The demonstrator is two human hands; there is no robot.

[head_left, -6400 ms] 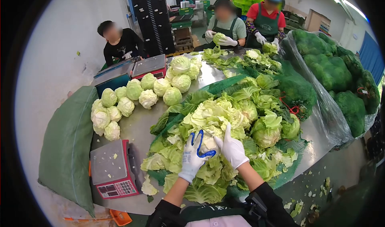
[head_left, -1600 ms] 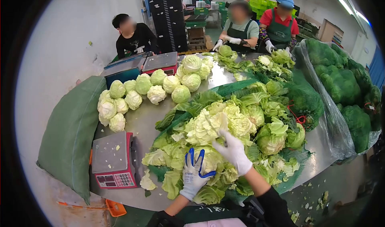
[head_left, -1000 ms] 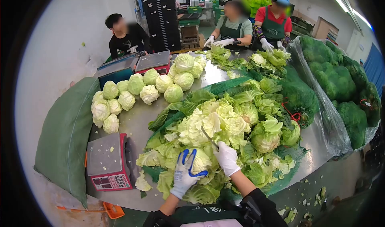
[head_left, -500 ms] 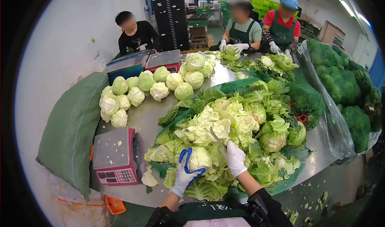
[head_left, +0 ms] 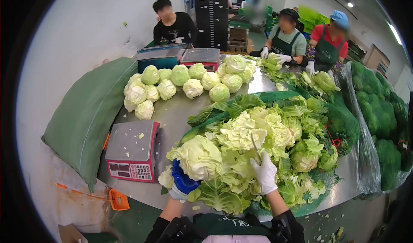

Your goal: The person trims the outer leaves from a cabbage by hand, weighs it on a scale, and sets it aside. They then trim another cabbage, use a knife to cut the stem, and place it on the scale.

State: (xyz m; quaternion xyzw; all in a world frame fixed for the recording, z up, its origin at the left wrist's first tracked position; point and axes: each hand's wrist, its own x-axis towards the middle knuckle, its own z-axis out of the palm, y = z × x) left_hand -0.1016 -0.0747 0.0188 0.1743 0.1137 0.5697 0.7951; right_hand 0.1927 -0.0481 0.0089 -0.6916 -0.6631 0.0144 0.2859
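Observation:
A pale green cabbage (head_left: pixel 200 158) rests in my left hand (head_left: pixel 184 179), which wears a grey glove with a blue coated palm. The fingers cup it from below and the left, and the cabbage partly hides them. My right hand (head_left: pixel 265 174), in a white glove, is closed on a knife (head_left: pixel 254 145) with its blade pointing up and away. This hand is to the right of the cabbage, apart from it, above a heap of loose cabbage leaves (head_left: pixel 241 131). Another cabbage (head_left: pixel 306 155) sits in the heap to the right.
A red and grey scale (head_left: pixel 132 146) stands on the metal table at left. Trimmed cabbages (head_left: pixel 180 76) are grouped behind it, near a second scale (head_left: pixel 201 56). A stuffed green sack (head_left: pixel 92 114) leans at left; netted bags (head_left: pixel 376 105) stand at right. Several co-workers are across the table.
My left hand has raised the cabbage from the leaves, moved it leftward and rolled underneath it. My right hand with the knife has shifted slightly right. The whole view has turned left.

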